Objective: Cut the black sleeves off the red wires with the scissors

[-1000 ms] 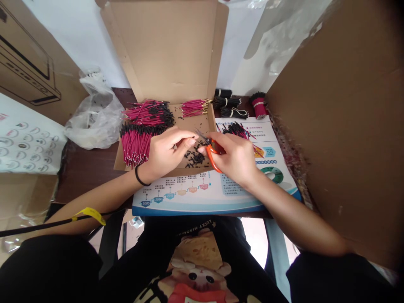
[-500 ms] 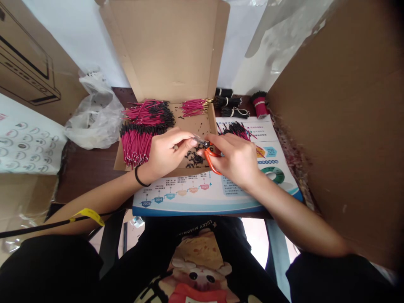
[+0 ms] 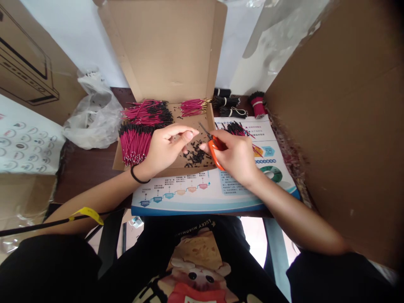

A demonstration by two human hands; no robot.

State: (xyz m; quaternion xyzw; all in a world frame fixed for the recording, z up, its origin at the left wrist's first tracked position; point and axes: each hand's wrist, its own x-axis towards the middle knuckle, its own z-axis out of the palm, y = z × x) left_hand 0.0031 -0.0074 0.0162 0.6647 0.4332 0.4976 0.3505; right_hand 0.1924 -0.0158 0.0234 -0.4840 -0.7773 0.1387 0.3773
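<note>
Right hand (image 3: 236, 155), centre frame, grips orange-handled metal scissors (image 3: 216, 155); left hand (image 3: 167, 145), just left, has fingertips pinched, contents too small to tell. Short black clippings (image 3: 197, 156) lie below in a brown cardboard box (image 3: 191, 120). Blades should best stay clear of fingertips.

Soft, fairly bright illumination from above, with pale highlights along the right forearm (image 3: 284, 206) and glare on the clear plastic sheeting (image 3: 280, 46). The floor (image 3: 255, 242) is washed out to white, whereas the black sleeves (image 3: 334, 277) lose detail in shadow. Wide-angle distortion stretches the periphery; the upper right corner darkens to black. The blades of the scissors (image 3: 215, 155) and the poster's (image 3: 202, 201) small print appear slightly blurred
</note>
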